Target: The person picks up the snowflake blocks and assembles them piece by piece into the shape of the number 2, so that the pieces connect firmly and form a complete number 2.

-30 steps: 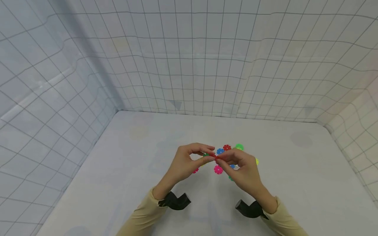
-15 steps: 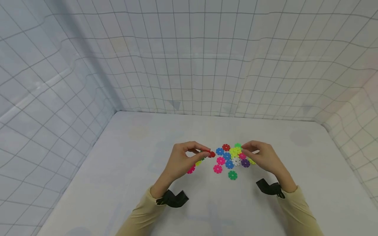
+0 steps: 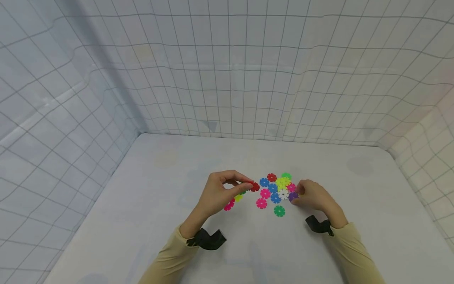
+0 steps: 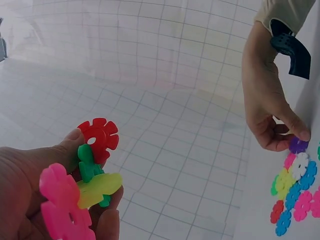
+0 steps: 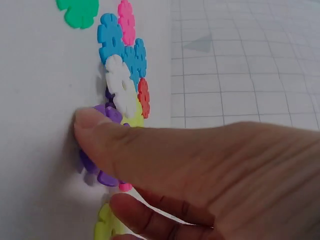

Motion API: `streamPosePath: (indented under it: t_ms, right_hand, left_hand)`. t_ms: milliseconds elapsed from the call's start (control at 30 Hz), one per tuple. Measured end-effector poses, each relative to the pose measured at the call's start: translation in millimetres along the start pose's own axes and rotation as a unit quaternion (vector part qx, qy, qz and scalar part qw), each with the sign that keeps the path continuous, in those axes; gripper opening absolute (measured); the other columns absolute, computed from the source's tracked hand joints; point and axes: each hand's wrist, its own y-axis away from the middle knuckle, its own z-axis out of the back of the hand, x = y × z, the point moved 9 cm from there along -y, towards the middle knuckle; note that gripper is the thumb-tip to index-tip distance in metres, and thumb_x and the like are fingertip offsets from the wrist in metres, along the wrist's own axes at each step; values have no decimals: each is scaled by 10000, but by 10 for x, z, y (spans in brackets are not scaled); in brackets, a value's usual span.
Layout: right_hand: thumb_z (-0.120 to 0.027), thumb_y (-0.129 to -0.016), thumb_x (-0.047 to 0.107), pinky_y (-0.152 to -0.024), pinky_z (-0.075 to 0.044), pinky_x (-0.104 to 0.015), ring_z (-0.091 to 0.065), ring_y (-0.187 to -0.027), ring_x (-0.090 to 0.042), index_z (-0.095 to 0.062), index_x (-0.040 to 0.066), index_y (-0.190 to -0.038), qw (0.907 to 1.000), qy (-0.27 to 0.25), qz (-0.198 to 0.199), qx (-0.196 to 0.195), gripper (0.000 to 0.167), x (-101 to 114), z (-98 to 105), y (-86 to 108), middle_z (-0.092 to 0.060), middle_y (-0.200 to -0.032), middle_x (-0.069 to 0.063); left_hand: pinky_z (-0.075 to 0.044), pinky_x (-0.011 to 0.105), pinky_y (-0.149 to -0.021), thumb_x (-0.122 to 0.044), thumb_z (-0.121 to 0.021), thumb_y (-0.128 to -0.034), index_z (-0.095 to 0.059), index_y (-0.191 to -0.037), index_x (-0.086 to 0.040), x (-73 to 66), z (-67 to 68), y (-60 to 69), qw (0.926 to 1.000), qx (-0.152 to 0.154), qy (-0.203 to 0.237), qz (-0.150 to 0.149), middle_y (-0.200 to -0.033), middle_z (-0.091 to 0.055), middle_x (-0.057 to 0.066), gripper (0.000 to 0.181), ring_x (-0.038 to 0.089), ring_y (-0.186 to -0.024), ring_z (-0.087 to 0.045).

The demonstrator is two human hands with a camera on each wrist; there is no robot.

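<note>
My left hand [image 3: 220,194] grips a small chain of notched, flower-shaped interlocking discs above the table. In the left wrist view the chain shows a red disc [image 4: 104,136], a green disc [image 4: 89,164], a yellow disc [image 4: 102,189] and a pink disc [image 4: 64,202], slotted together at angles. At the right side of the loose pile, my right hand [image 3: 315,198] pinches a purple disc [image 5: 107,178], its thumb lying across the face. A white disc [image 3: 283,194] lies beside the purple one. The fingertips behind the purple disc are hidden in the right wrist view.
Several loose discs lie on the white table [image 3: 170,197], among them a blue disc [image 3: 275,198], a pink disc [image 3: 261,203] and a separate green disc [image 3: 279,211] nearer me. Grid-patterned sheeting [image 3: 227,79] rises behind and at both sides.
My right hand has left the red disc beside my left hand, moved right past the pile, then lowered onto the purple disc. My left hand keeps its chain, shifted slightly left.
</note>
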Motion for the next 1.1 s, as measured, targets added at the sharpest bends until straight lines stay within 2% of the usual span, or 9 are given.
streamPosePath:
  t_ms: [233, 300, 367, 433, 567, 633, 733, 900, 1100]
  right_hand:
    - [-731, -809, 103, -558, -411, -309, -486, -647, -188, -557, 61, -839, 9987, -390, 314, -3, 181, 97, 30, 10, -545, -721, -14]
    - [-722, -829, 110, -543, -438, -304, -525, -635, -206, -566, 55, -876, 9956, -778, 524, -62, 172, 174, 63, 29, -563, -726, -17]
    - [-710, -853, 121, -543, -480, -316, -575, -635, -269, -568, 33, -939, 9862, -1465, 773, -78, 188, 293, 105, 69, -596, -753, -55]
    - [-691, -875, 122, -557, -512, -318, -612, -651, -288, -561, 2, -1012, 9654, -2385, 1055, -21, 224, 459, 156, 134, -617, -793, -132]
    - [-647, -902, 73, -599, -530, -293, -632, -667, -239, -535, -62, -1090, 9015, -4068, 1450, 295, 257, 831, 223, 315, -614, -849, -185]
    - [-620, -914, 44, -614, -532, -280, -630, -670, -187, -539, -67, -1095, 8749, -4553, 1595, 430, 227, 988, 226, 401, -609, -830, -143]
    - [-597, -923, 26, -640, -536, -275, -643, -694, -179, -558, -39, -1082, 8477, -4978, 1741, 566, 176, 1154, 208, 492, -610, -825, -104]
    - [-568, -930, -9, -651, -542, -265, -665, -700, -165, -535, -10, -1071, 8170, -5386, 1930, 715, 145, 1322, 171, 573, -620, -821, -86]
    - [-534, -946, -11, -662, -546, -277, -677, -713, -187, -495, 27, -1037, 8068, -5534, 1932, 741, 106, 1363, 134, 609, -632, -835, -78]
  left_hand:
    - [-505, 367, -725, -167, -693, -880, -732, -952, -105, 5, 12, 7, 9999, 15, 9, 138, -855, -700, -89, 102, 127, -800, -629]
    - [-507, 379, -728, -169, -689, -884, -732, -955, -101, 10, 12, 10, 9998, 30, 46, 200, -856, -701, -77, 107, 129, -801, -631]
    - [-508, 395, -730, -166, -690, -883, -731, -958, -93, 20, 11, 13, 9996, 56, 101, 276, -858, -702, -61, 112, 133, -800, -633]
    - [-508, 408, -728, -160, -690, -882, -731, -960, -86, 31, 11, 16, 9992, 78, 163, 362, -860, -704, -41, 115, 142, -798, -633]
    - [-507, 414, -720, -158, -687, -884, -730, -960, -78, 36, 9, 19, 9986, 139, 240, 457, -861, -703, -25, 118, 153, -788, -636]
    - [-504, 414, -723, -169, -685, -887, -730, -955, -81, 37, 5, 19, 9984, 170, 274, 463, -859, -702, -31, 120, 156, -786, -636]
    - [-499, 427, -736, -182, -686, -887, -730, -950, -89, 38, -5, 23, 9981, 216, 334, 480, -856, -703, -39, 121, 163, -786, -639]
    - [-502, 377, -745, -156, -686, -886, -731, -937, -98, 38, -25, 26, 9977, 287, 421, 456, -849, -707, -50, 89, 160, -807, -640]
    - [-511, 391, -750, -49, -684, -867, -727, -924, -37, -17, -44, 15, 9981, 319, 366, 377, -860, -716, 5, 73, 151, -827, -642]
